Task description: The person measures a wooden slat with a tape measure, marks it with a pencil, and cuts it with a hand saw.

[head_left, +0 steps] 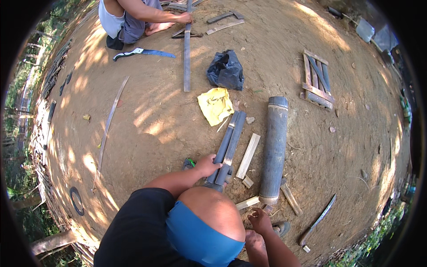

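Note:
My left hand (208, 166) is closed around two dark split bamboo slats (231, 141), which lie side by side and slant up and away. My right hand (260, 221) is low down, close to the near end of a thick bamboo pole section (274, 151). Its fingers are curled, and what they hold, if anything, is too small to make out. A small brown piece (267, 208) lies by those fingertips. Between the slats and the pole section rests a pale split piece of bamboo (248, 155), with a short offcut (247, 181) below it.
A machete (318, 221) lies at right. Beyond the slats are a yellow cloth (215, 107) and a black plastic bag (226, 70). A handsaw (144, 53) and hatchet (225, 16) lie farther off, near a crouching co-worker (133, 18) holding a long strip (187, 58). A slatted frame (317, 80) stands apart.

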Motion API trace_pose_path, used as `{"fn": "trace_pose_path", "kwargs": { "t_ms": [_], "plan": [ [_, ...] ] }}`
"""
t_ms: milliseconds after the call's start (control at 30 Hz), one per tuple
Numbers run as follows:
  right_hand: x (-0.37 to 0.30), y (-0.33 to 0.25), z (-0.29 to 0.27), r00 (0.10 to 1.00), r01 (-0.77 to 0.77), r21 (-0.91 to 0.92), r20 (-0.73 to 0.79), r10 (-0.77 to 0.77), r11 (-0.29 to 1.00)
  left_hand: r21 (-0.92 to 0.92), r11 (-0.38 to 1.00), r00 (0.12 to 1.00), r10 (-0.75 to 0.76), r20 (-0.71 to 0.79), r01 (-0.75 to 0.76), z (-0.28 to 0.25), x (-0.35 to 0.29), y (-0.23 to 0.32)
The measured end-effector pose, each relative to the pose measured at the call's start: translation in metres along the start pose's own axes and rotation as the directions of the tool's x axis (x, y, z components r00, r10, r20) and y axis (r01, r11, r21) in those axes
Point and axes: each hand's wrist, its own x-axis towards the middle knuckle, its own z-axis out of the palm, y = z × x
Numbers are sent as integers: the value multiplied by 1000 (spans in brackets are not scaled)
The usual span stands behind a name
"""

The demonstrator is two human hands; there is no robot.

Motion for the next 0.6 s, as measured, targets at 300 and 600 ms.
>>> {"fn": "trace_pose_path", "kwargs": {
  "t_ms": [300, 600],
  "plan": [
    [-7, 34, -13, 988, 18, -18, -155, -20, 1000, -27, 997, 986, 60, -154, -65, 0, -55, -5],
    [-27, 86, 17, 989, 51, 86, -142, -39, 995, 21, 1000, 1000, -12, -11, 12, 4, -77, -30]
  ]
}}
